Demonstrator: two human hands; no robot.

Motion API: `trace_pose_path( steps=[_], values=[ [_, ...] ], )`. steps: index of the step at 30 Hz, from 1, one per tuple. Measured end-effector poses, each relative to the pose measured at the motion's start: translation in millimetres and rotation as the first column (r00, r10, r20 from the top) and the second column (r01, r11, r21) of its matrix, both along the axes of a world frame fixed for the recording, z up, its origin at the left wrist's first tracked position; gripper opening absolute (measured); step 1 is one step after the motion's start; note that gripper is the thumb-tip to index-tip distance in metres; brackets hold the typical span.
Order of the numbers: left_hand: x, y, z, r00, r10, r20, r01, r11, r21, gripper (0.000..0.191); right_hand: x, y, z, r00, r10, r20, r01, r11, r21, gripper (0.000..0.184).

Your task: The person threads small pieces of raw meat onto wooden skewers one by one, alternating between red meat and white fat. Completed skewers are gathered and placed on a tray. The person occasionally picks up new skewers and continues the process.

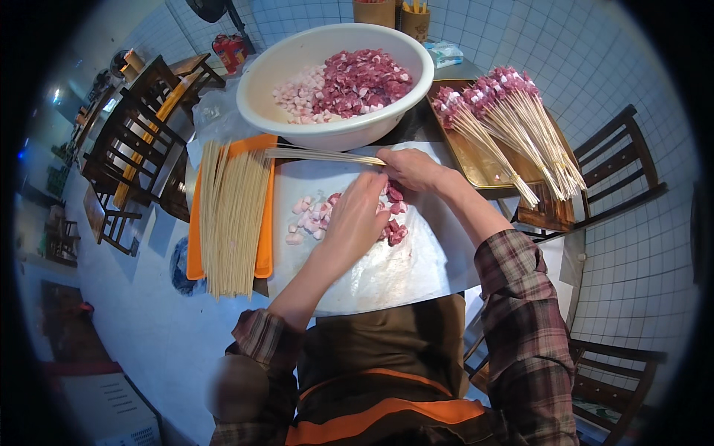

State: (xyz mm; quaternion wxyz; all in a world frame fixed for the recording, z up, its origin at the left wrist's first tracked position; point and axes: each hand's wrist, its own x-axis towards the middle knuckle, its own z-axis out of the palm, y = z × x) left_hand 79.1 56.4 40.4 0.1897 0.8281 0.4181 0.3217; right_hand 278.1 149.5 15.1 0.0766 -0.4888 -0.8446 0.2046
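Note:
A few thin bamboo skewers (329, 156) run leftward from my right hand (415, 167), which grips them at their right ends. Close by, my left hand (357, 217) is bent over the meat with its fingers curled near the right fingertips; whatever may be between them is hidden. Dark red meat pieces (396, 231) lie on a white sheet (357, 287), partly under my hands. Pale fat cubes (304, 214) are to the left of my left hand. An orange tray (265, 245) on the left bears a thick layer of loose bamboo skewers (231, 223).
Behind the sheet stands a big white basin (334, 134) holding red meat (362, 83) and fat cubes (301, 95). At right, a metal tray (474, 161) carries bundles of meat-tipped skewers (524, 122). Wooden chairs (619, 150) flank the table; a fire extinguisher (228, 53) is beyond.

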Motion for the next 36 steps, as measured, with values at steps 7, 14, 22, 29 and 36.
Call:
trace_pose_path(
  steps=[7, 14, 22, 29, 36],
  values=[
    [14, 27, -20, 0.967, -0.237, -0.099, 0.227, 0.969, -0.098, 0.03, 4, 16, -16, 0.976, -0.023, -0.216, -0.019, 0.982, -0.189, 0.02],
    [-21, -31, 4, 0.929, -0.36, -0.082, 0.34, 0.921, -0.19, 0.031, 3, 11, -11, 0.996, 0.057, -0.069, -0.057, 0.998, -0.003, 0.021],
    [-58, -1, 11, 0.995, 0.059, -0.081, -0.043, 0.981, 0.19, 0.038, 0, 9, -9, 0.999, 0.022, -0.034, -0.023, 0.999, -0.026, 0.02],
    [-57, -1, -5, 0.986, -0.137, -0.095, 0.121, 0.98, -0.16, 0.034, -1, 4, -5, 1.0, 0.013, -0.01, -0.013, 1.0, 0.005, 0.021],
    [-72, -52, 20, 0.968, -0.205, -0.144, 0.174, 0.964, -0.201, 0.039, -2, 1, -5, 1.0, 0.014, 0.0, -0.014, 0.999, 0.035, 0.016]
  ],
)
